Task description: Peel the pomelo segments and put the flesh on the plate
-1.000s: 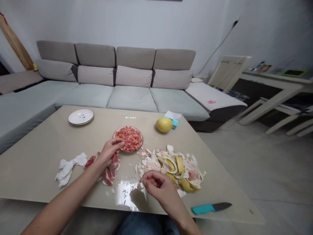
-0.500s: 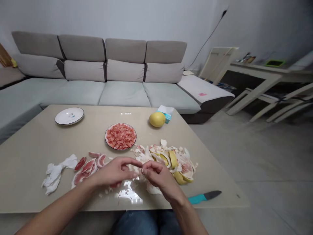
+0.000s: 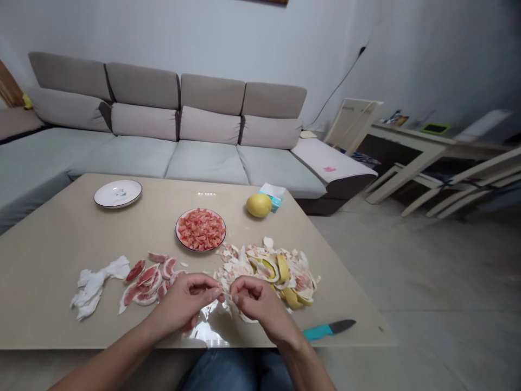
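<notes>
Tabletop [image 3: 61, 304], pomelo pith [image 3: 225, 297] between fingers [image 3: 211, 294]

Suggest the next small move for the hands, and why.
Likely best: pull the pale membrane scrap apart between the left hand and right hand, then drop it on the peel pile. Both hands are working at the pile's edge, and the scrap looks like the pile's pale stuff. The pink pulp sits separately on the plate, so it should stay out.

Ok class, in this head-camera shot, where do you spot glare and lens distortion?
Head view: bright glare on the glossy tabletop near its front edge; the wide lens bows the sectional sofa; the far right looks soft.
</notes>
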Demonstrator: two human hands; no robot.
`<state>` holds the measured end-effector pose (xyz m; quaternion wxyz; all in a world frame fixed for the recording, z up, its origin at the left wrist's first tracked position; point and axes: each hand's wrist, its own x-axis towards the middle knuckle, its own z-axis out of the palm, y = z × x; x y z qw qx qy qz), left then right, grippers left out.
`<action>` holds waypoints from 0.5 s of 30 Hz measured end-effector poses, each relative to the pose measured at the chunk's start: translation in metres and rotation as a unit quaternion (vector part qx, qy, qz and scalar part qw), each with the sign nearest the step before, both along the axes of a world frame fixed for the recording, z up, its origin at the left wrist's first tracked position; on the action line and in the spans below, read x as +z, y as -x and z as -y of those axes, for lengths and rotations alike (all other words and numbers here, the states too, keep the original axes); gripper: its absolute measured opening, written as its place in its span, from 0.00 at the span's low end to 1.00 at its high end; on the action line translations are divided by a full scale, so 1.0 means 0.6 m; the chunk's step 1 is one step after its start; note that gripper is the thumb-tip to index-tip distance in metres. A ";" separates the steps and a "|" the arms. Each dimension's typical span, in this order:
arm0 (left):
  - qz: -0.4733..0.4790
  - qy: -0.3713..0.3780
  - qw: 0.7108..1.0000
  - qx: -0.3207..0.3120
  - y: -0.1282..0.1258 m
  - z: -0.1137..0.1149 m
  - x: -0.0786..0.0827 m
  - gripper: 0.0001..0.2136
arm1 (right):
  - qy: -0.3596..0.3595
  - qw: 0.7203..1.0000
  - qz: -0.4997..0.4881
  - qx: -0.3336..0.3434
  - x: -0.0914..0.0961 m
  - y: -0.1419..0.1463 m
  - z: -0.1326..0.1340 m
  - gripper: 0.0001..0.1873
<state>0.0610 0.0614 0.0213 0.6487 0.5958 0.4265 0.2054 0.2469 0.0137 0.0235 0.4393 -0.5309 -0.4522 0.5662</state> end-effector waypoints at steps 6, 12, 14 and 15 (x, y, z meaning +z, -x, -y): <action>0.055 0.047 0.997 -0.006 -0.001 0.004 -0.006 0.16 | -0.003 1.000 0.020 -0.005 -0.008 0.007 0.005 0.03; 0.086 0.073 0.993 -0.015 0.001 -0.008 -0.017 0.16 | 0.013 1.000 -0.007 -0.016 -0.017 -0.004 0.005 0.05; 0.072 0.067 0.995 -0.027 0.005 -0.015 -0.022 0.16 | 0.020 0.999 -0.009 -0.025 -0.016 -0.011 0.005 0.06; 0.060 0.063 0.996 -0.032 0.008 -0.018 -0.024 0.16 | 0.022 0.999 -0.006 -0.028 -0.016 -0.015 0.006 0.06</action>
